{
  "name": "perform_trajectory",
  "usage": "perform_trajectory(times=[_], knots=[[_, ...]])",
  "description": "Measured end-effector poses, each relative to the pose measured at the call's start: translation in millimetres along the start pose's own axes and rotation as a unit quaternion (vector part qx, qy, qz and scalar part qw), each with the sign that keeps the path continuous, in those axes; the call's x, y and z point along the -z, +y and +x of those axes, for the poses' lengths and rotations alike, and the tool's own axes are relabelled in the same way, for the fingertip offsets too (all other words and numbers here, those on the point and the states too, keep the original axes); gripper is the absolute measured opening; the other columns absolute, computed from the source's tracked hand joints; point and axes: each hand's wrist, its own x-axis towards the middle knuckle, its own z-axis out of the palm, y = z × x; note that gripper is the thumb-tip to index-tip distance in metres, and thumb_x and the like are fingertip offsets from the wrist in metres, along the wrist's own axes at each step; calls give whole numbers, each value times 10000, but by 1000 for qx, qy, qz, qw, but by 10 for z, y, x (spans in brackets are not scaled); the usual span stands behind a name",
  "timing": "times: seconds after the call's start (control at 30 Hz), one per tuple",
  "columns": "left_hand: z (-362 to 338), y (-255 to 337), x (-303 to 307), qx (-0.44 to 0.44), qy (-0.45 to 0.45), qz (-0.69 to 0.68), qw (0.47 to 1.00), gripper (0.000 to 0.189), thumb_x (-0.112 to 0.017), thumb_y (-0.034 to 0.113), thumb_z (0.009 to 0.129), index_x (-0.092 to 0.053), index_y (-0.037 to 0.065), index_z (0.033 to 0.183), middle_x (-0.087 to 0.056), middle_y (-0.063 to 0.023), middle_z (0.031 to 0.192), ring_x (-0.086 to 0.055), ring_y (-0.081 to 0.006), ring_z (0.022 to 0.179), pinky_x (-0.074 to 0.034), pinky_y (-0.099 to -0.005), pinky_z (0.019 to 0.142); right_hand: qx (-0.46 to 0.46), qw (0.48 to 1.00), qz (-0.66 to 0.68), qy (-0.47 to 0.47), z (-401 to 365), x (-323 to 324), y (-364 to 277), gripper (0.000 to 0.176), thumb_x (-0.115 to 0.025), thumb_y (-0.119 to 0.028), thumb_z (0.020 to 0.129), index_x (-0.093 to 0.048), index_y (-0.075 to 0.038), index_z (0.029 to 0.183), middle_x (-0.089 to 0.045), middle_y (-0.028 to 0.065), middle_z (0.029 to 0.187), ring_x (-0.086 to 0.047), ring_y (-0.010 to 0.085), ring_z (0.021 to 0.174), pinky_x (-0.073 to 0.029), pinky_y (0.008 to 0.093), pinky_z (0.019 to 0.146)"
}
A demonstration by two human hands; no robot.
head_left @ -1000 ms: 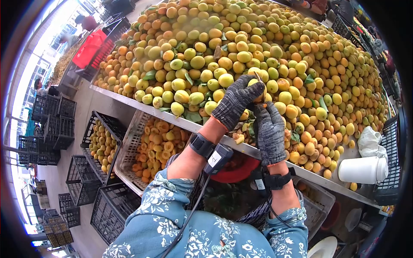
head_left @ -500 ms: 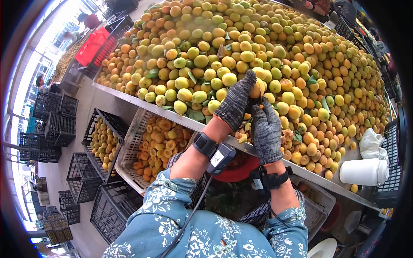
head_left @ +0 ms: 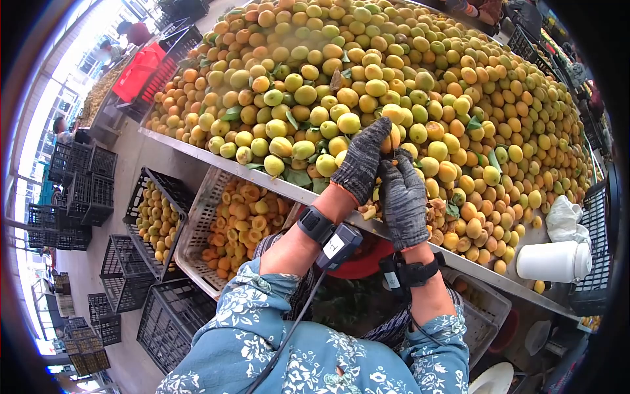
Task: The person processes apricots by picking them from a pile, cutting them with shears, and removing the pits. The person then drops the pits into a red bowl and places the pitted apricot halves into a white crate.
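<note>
My left hand (head_left: 361, 157), in a dark grey knitted glove, is closed on an apricot (head_left: 394, 138) at its fingertips. Only a narrow part of that fruit shows between the two hands. My right hand (head_left: 404, 200), gloved alike, sits just below with its fingers closed and pressed close to the apricot. A thin, dark, blade-like tool shows at its fingertips, mostly hidden by the glove. Both hands are over the near edge of a large heap of yellow-green and orange apricots (head_left: 305, 93). Torn fruit pieces (head_left: 436, 213) lie beside my right hand.
The metal table edge (head_left: 230, 162) runs in front of me. Below left, a white crate (head_left: 190, 253) holds halved apricots; a black crate (head_left: 136, 217) holds whole ones. A red basin (head_left: 361, 259) is under my wrists. A white container (head_left: 551, 261) stands at right.
My left hand has drawn slightly down and its fingers have turned over the apricot, which shows less now. My right hand stays close against it, nearly in the same place.
</note>
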Motion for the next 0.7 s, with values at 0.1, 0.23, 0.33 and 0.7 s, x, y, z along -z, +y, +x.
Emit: perform_trajectory(times=[0.1,0.23,0.33,0.7], knots=[[64,-84,86,151,-38,-197,968,255,-512,248,965,-633,37,1043,-616,-4,967,-542,-77,890,-460,-244,833,-71,973,216,-33,-8,-21,-84,162,-521,-139,942,-599,-21,1020,-634,103,868,-616,198,795,-490,292,728],[129,-97,109,109,-22,-146,983,231,-539,273,944,-624,63,987,-613,-3,925,-585,-105,846,-495,-259,785,-20,983,173,-52,12,178,-42,183,-566,-277,937,-595,-97,948,-532,-24,656,-490,61,518,-356,190,457],[155,158,116,157,23,-231,960,268,-560,332,909,-598,75,975,-605,-55,786,-646,-214,728,-550,-354,697,-257,909,307,-116,28,443,-394,192,-595,-295,922,-595,-103,929,-506,-53,607,-410,33,420,-289,178,357],[91,263,129,239,-188,-315,899,409,-515,382,887,-575,12,1051,-585,-128,699,-516,-183,486,-401,-251,405,-129,959,243,60,190,660,-318,133,-664,-182,838,-610,-74,895,-495,-46,568,-378,30,376,-271,193,326]])
